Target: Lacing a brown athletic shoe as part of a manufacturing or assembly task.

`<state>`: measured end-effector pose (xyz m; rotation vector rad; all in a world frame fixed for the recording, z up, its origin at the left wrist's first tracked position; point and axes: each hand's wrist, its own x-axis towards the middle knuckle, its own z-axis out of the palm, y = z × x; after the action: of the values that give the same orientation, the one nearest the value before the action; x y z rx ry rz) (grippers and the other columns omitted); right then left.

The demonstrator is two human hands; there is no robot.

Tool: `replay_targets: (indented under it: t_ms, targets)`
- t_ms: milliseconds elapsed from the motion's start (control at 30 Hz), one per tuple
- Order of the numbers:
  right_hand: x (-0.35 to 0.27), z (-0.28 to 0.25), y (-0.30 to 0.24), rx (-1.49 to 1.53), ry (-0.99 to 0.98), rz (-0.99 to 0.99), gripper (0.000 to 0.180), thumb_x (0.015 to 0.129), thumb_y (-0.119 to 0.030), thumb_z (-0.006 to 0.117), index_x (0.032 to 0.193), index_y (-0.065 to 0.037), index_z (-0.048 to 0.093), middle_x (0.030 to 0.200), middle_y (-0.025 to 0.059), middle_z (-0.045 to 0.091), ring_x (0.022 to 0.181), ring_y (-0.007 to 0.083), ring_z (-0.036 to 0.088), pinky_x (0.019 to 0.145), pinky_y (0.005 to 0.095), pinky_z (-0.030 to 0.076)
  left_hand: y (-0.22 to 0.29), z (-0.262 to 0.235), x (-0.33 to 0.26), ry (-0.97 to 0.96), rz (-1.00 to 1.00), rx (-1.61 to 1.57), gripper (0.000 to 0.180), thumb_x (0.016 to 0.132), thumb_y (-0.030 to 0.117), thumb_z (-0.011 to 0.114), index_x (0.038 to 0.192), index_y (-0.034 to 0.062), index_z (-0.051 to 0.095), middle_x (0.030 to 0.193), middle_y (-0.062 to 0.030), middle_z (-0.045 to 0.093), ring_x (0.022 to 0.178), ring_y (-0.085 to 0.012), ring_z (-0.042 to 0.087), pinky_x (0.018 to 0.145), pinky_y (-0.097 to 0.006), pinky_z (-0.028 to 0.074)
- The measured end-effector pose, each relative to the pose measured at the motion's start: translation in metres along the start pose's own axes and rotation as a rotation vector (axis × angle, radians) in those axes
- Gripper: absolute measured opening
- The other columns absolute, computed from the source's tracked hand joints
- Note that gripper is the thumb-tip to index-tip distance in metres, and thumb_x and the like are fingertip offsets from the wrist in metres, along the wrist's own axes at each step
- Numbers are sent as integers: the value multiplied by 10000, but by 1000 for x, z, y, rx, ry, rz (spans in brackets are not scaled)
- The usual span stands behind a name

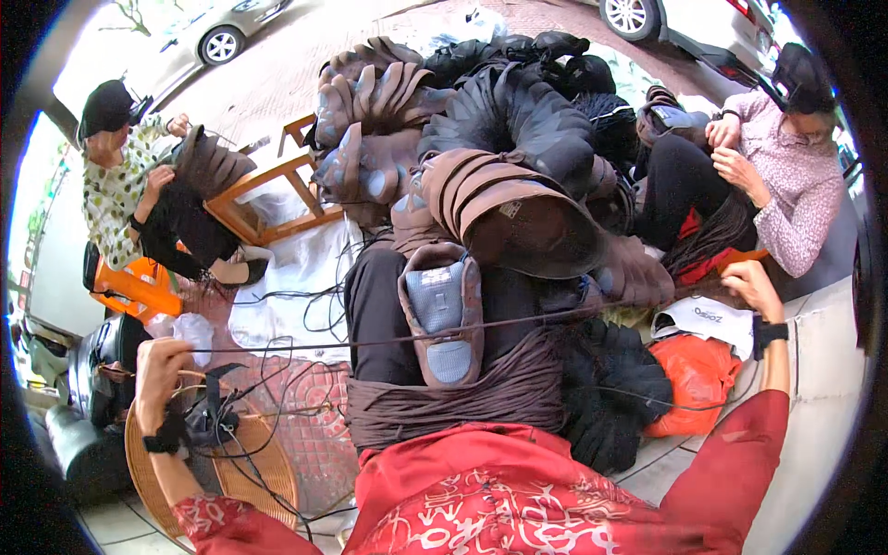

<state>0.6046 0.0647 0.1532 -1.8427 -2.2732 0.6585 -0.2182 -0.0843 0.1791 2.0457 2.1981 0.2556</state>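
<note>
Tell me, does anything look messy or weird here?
The thin black cords look messy: they lie in loose, tangled loops over the crinkled white sheet and rounded tan wicker piece. The long brown lace between the left hand and right hand runs straight. I see nothing clearly spilled or broken.

A thin dark-brown lace [305, 347] runs taut crosswise over an oblong brown shoe piece with light blue panels [442, 310]. The shoe piece's rounded near end meets a thick bundle of dark-brown laces [518, 388].
</note>
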Motion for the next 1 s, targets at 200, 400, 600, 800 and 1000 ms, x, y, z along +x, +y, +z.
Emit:
replay_targets:
  t_ms: [200,400,600,800,1000]
  targets:
    - [-46,-11,35,-472,392,20,128,771,-112,557,751,11,587,674,137,515,642,258,552,595,344,409,-51,-17,-53,374,-137,64,137,688,-12,566,812,-45,613,713,-164,598,658,-282,590,630,-321,449]
    - [-74,57,65,-238,831,224,144,821,-118,561,900,1,581,758,81,480,700,236,502,674,350,415,-91,-26,-91,498,-204,483,168,768,39,548,916,-19,603,815,-164,617,698,-311,579,679,-348,452]
    - [-105,149,81,1650,1061,278,326,873,-216,471,1133,-23,511,1047,86,574,989,190,545,911,330,409,-137,-8,-107,638,-457,-170,219,888,130,484,1026,3,598,933,-100,621,847,-230,609,709,-284,472]
    - [-34,163,-80,934,889,325,380,829,-194,545,1146,12,507,766,34,596,614,98,548,589,224,439,1,13,-18,836,-311,-1016,300,879,131,513,1138,-20,511,953,-93,572,801,-146,567,729,-240,480]
    - [48,228,-234,837,230,-122,204,789,-94,563,964,6,595,789,82,654,664,116,609,629,269,475,148,84,58,236,-91,-1196,215,857,111,539,1042,3,556,754,-41,581,531,-54,453,444,-186,343]
